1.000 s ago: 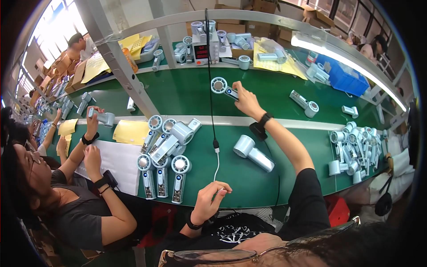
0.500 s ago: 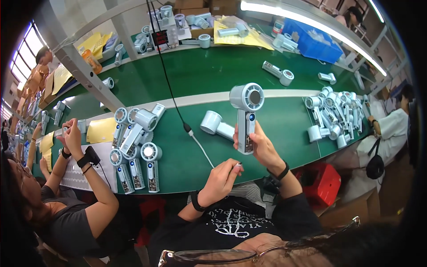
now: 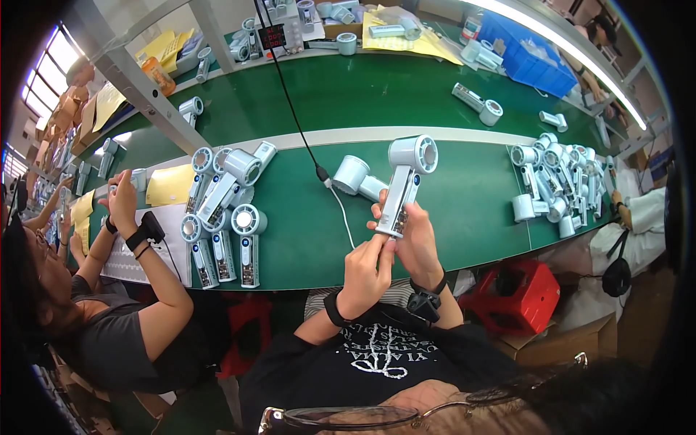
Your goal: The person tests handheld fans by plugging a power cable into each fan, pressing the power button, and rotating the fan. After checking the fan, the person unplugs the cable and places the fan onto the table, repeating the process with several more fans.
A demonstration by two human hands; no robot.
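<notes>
A pale blue handheld fan [image 3: 399, 199] is held in my right hand [image 3: 422, 243], whose fingers wrap round its handle. Its round head is at the top and tilts to the right; electronic parts show along the open side of the handle. My left hand [image 3: 368, 272] is closed in a pinch at the handle's bottom end. Anything between those fingertips is too small or hidden to name. Just behind the held fan, another pale fan [image 3: 353, 175] lies on the green table [image 3: 304, 246], its handle partly covered by my right fingers.
Several fans [image 3: 221, 217] are stacked to the left, and a larger heap of fans [image 3: 558, 177] lies right. A black cable with a white lead [image 3: 342, 210] hangs onto the table. A co-worker's arm [image 3: 156, 264] is at left. A red stool [image 3: 511, 293] stands below the right edge.
My left hand has moved up to the fan's bottom end, where it was apart before. The held fan has tilted, its head turning right. The whole view has shifted slightly.
</notes>
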